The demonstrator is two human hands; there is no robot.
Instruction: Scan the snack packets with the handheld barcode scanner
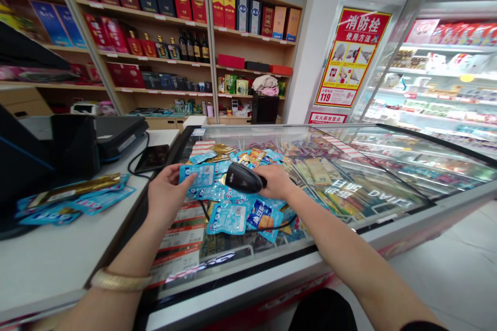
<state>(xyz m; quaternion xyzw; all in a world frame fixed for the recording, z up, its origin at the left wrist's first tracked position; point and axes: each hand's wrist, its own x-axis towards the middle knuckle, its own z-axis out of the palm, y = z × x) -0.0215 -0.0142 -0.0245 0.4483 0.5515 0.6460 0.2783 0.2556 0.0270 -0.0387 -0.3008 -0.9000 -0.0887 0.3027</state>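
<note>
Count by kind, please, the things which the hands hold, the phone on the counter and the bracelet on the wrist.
Packet in left hand: 1
Scanner in right hand: 1
Phone: 1
Bracelet: 1
Total: 4

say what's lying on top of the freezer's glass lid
Blue and gold packets and a black cable. Whatever they, the scanner and the right hand cover cannot be seen.

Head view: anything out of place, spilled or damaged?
No spill or damage visible. Slightly untidy: loose blue packets lie jumbled on the freezer's glass top, with a black cable trailing among them. At the back, a crumpled pale cloth sits bunched on a black box, odd beside neatly lined-up goods.
</note>
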